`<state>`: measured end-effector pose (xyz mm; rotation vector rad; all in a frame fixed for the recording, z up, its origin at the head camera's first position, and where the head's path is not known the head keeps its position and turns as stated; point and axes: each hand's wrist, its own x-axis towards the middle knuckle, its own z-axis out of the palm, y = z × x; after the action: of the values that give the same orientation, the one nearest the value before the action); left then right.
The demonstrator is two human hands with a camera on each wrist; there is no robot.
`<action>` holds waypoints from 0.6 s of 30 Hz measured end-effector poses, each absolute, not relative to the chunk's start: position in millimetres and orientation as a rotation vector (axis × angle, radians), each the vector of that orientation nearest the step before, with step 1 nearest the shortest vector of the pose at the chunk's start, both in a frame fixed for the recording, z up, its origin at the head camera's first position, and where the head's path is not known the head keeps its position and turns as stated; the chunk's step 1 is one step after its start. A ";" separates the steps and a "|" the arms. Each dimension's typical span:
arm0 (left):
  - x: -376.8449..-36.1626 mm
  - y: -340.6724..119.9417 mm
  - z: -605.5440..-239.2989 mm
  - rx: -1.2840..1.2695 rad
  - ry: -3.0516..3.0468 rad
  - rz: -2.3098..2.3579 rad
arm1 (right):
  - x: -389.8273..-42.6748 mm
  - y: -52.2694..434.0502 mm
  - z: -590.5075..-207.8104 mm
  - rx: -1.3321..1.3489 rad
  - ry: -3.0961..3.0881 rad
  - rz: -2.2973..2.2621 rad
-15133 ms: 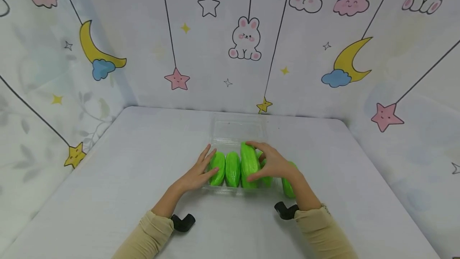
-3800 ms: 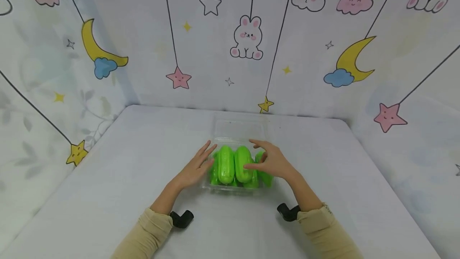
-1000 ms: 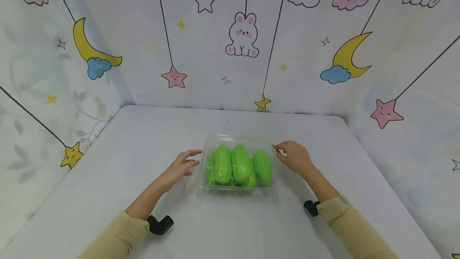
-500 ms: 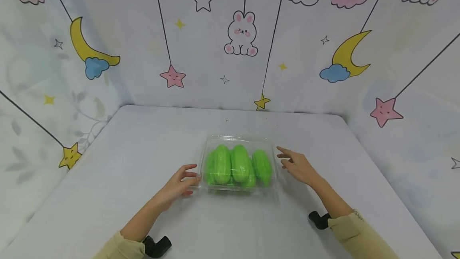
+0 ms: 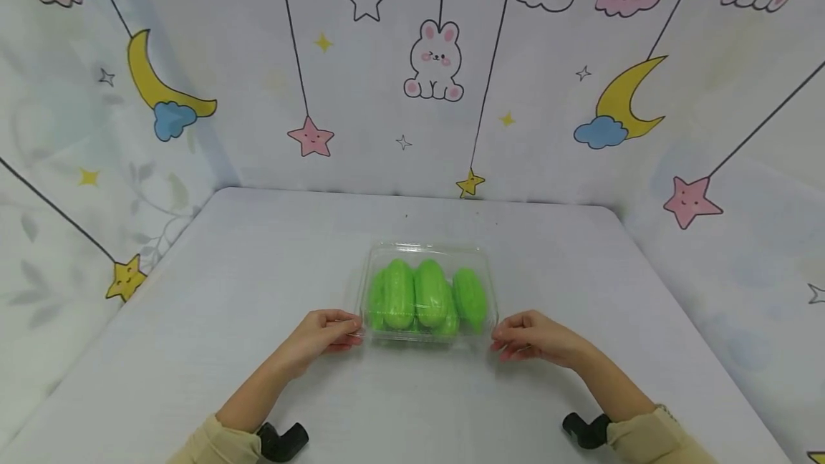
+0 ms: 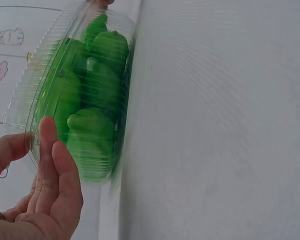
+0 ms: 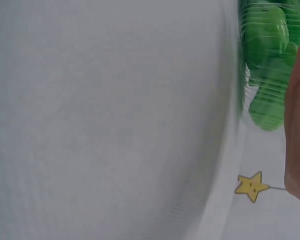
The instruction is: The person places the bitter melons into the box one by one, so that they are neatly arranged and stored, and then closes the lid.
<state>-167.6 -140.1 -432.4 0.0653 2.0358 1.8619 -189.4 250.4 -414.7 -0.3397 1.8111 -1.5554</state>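
A clear plastic clamshell box (image 5: 425, 249) lies shut in the middle of the white table (image 5: 258, 271). Several green cucumber-like pieces (image 5: 430, 293) are packed inside it. My left hand (image 5: 325, 331) is at the box's near-left corner, thumb and curled fingers pinching the rim; the left wrist view shows this hand (image 6: 52, 175) against the ribbed lid (image 6: 45, 65) over the green pieces (image 6: 92, 85). My right hand (image 5: 531, 339) curls its fingers at the near-right corner. In the right wrist view only the right hand's edge (image 7: 297, 125) and some green pieces (image 7: 265, 45) show.
Walls with cartoon moons, stars and a rabbit (image 5: 435, 63) close the table in at the back and both sides. A black wrist mount sits by each sleeve (image 5: 283, 441) (image 5: 583, 428).
The box's lid came down over the green pieces earlier. In the last second both hands slid back along the box's sides to its two near corners and curled onto the rim.
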 end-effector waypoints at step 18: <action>-170.1 -134.3 -434.2 0.047 1.911 1.986 | -183.4 247.1 -421.7 -0.298 1.695 -1.724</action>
<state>-170.1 -134.3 -434.2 0.0466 1.9114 1.9859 -183.4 247.1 -421.7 -0.2981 1.6947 -1.7239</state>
